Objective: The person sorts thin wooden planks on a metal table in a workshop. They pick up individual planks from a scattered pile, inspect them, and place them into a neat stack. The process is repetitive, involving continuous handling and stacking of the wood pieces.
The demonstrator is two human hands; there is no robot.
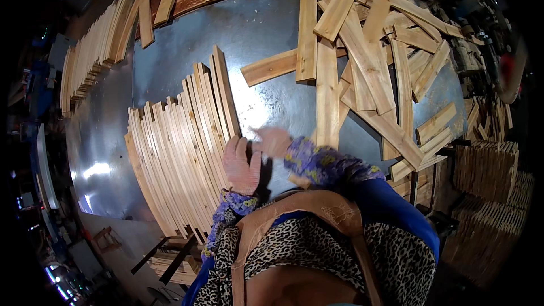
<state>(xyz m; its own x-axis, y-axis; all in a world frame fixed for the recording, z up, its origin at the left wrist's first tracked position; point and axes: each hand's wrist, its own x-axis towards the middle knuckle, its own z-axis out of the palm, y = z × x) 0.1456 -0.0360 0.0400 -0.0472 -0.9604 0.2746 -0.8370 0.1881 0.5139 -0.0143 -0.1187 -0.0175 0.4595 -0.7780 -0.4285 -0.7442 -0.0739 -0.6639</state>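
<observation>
My left hand lies with its fingers stretched out against the near right end of a row of wooden boards. These boards stand on edge, packed side by side, on a shiny metal tabletop. The outermost board leans at the row's right side, its near end by my left fingertips. Just right of that hand, my right hand hovers over the metal, smeared by motion. I cannot make out whether anything is in its fingers.
A loose heap of boards covers the table's right side. One board juts from it toward the middle. Another upright row stands far left. Stacked wood rises beyond the right edge, and machinery stands at the far right.
</observation>
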